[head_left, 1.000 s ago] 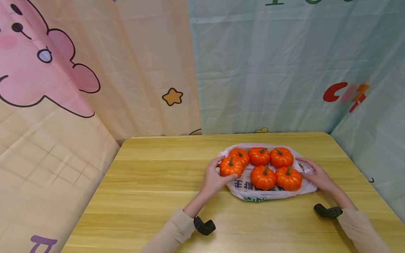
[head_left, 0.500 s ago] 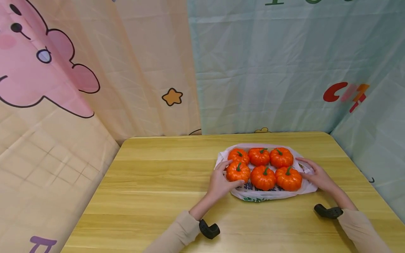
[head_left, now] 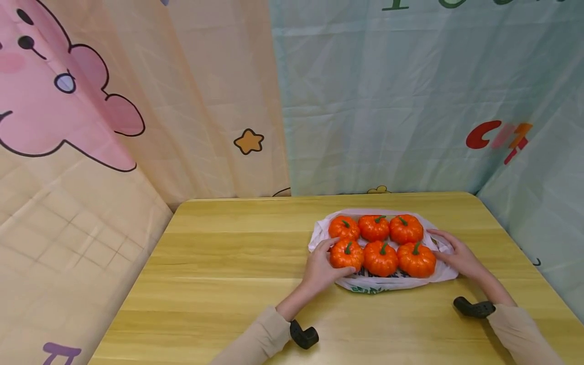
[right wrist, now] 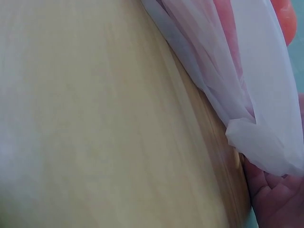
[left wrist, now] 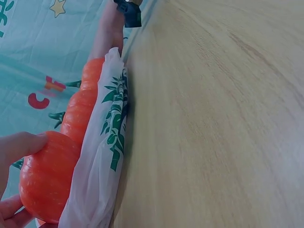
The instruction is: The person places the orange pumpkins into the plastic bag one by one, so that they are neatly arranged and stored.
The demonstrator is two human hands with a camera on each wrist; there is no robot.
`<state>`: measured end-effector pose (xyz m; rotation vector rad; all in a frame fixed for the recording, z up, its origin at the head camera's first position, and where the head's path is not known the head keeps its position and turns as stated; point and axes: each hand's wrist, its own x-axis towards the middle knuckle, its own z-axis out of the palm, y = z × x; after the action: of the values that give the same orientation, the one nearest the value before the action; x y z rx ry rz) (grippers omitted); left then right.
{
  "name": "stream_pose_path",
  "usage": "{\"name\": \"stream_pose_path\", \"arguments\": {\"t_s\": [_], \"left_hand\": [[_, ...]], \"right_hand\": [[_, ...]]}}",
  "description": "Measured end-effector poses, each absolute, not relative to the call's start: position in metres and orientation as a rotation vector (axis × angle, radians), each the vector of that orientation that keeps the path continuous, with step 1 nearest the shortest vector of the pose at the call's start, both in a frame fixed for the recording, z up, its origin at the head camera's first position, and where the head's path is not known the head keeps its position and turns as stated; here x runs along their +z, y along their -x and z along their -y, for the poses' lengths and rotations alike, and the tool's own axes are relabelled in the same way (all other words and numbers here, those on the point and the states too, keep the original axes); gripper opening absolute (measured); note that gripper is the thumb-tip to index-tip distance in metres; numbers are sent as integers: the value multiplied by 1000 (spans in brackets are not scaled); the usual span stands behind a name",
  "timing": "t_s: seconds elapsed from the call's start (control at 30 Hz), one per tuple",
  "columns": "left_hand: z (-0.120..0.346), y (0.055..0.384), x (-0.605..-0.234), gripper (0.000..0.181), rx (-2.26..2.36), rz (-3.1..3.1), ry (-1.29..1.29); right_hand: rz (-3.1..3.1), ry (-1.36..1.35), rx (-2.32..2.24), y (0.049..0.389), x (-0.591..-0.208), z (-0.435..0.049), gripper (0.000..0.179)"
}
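Observation:
My left hand grips the front-left orange mini pumpkin, thumb in front and fingers behind. In the left wrist view, the thumb presses the top of that pumpkin. Several similar pumpkins with green stems stand in two rows on a white plastic bag with green and dark print, which seems to cover a flat base. My right hand rests at the bag's right end, thumb near the front-right pumpkin. In the right wrist view, loose bag plastic lies against the palm; its fingertips are hidden.
Everything stands on a wooden table. Its far edge meets printed fabric curtains, and more fabric hangs at both sides. Black wrist devices sit at both beige sleeves.
The front-left pumpkin has moved right and forward to the near row with my left hand, now beside the middle one and apart from the pumpkin behind. My right hand has stayed put.

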<state>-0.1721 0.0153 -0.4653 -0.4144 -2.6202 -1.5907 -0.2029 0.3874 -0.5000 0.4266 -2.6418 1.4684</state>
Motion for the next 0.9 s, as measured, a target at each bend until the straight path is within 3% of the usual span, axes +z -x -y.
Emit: {"name": "stream_pose_path", "arguments": {"t_s": [0.9], "left_hand": [[-13, 171, -478, 71, -1437, 2696, 460]], "right_hand": [[2626, -457, 1415, 199, -500, -386, 51]]}}
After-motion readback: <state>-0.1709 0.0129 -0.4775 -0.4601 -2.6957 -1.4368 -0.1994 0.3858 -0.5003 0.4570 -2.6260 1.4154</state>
